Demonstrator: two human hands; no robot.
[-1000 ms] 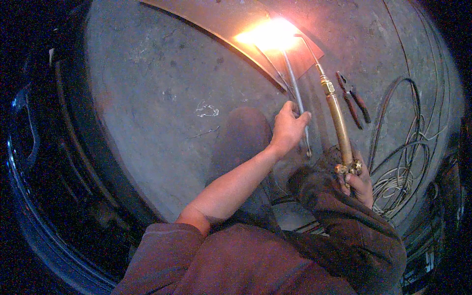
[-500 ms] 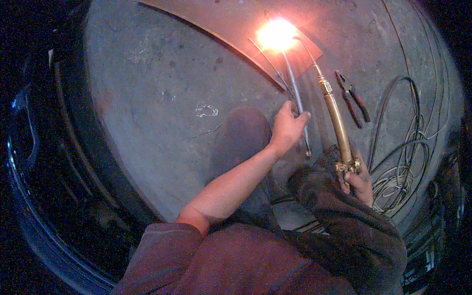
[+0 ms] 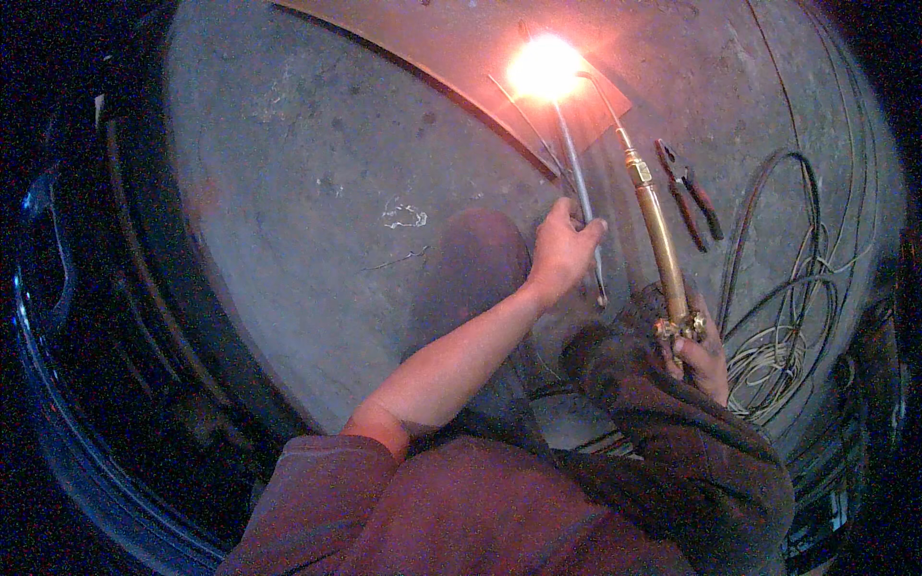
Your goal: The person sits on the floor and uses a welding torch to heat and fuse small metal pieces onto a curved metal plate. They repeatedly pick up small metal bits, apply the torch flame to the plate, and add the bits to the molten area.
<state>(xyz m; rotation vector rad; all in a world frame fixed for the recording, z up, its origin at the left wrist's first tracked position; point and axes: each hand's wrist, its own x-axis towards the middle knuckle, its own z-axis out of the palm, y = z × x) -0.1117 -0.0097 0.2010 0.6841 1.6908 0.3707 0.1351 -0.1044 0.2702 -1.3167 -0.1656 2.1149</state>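
Note:
My left hand point(image 3: 562, 250) grips a long grey metal rod point(image 3: 576, 178) that reaches forward into a bright flame point(image 3: 544, 67). My right hand point(image 3: 699, 350) holds the brass handle of a gas torch point(image 3: 658, 235), whose thin bent nozzle ends at the same glowing spot. The flame burns over a flat metal sheet point(image 3: 451, 48) lying on the concrete floor point(image 3: 317, 192). Thin wires lie on the sheet next to the rod. My knee sits just below my left hand.
Pliers with red handles point(image 3: 690, 197) lie on the floor right of the torch. Loops of hose and wire point(image 3: 797, 317) coil at the right. A dark curved rim point(image 3: 86, 317) borders the floor on the left.
The flame's glare has shrunk from a wide flare to a tighter spot. Both hands hold almost the same position.

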